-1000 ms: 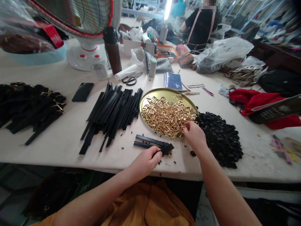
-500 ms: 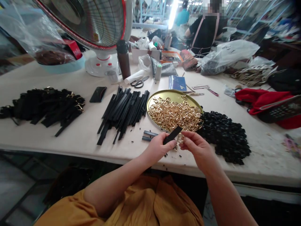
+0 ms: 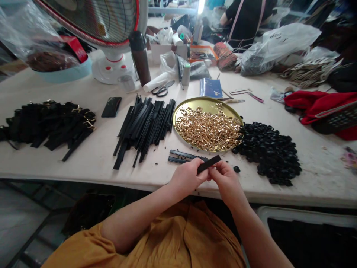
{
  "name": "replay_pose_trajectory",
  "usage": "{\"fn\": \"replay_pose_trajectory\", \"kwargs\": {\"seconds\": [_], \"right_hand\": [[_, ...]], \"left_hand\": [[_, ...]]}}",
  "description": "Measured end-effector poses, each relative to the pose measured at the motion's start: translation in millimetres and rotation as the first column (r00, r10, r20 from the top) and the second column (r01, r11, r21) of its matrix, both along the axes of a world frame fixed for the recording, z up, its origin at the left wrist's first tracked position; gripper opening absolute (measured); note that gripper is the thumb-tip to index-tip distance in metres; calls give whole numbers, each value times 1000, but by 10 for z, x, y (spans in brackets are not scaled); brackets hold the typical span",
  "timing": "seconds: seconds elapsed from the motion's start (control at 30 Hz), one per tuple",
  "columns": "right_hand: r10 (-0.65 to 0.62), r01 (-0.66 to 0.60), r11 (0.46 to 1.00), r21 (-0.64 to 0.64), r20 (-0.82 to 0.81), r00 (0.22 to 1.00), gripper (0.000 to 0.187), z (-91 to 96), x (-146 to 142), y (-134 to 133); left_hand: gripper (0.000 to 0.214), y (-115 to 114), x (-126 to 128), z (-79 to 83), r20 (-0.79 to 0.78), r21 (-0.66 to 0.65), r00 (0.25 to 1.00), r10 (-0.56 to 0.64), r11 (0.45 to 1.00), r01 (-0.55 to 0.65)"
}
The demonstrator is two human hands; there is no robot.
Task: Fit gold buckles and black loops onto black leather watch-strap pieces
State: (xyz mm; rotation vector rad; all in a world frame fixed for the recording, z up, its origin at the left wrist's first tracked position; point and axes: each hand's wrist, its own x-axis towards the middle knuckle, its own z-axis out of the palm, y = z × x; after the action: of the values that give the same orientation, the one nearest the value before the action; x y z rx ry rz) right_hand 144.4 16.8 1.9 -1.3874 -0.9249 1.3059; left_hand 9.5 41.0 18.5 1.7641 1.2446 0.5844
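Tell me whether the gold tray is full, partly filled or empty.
Partly filled: small gold-coloured metal pieces heap over most of the gold tray, while bare surface shows along its far side.

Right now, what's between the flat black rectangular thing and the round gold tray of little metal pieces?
A spread-out heap of long, narrow black strips lies between the rectangular thing and the tray, seen in the head view.

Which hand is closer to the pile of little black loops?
Right. The right hand is a short way left of the pile of black loops; the left hand is farther left, beyond the right hand.
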Motion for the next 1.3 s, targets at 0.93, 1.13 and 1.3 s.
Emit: {"fn": "replay_pose_trajectory", "kwargs": {"seconds": [0.93, 1.13, 1.3], "right_hand": [[118, -124, 992, 36, 140, 983, 23, -22, 204, -251], [-171, 125, 982, -140, -396, 902, 23, -68, 135, -314], [-185, 69, 970, -235, -522, 833, 19, -26, 66, -368]], "left_hand": [[31, -54, -147, 7, 203, -371, 973, -106, 912, 177], [27, -201, -209, 63, 86, -172, 973, -216, 958, 228], [28, -253, -191, 84, -58, 24, 961, -269, 962, 271]]}}
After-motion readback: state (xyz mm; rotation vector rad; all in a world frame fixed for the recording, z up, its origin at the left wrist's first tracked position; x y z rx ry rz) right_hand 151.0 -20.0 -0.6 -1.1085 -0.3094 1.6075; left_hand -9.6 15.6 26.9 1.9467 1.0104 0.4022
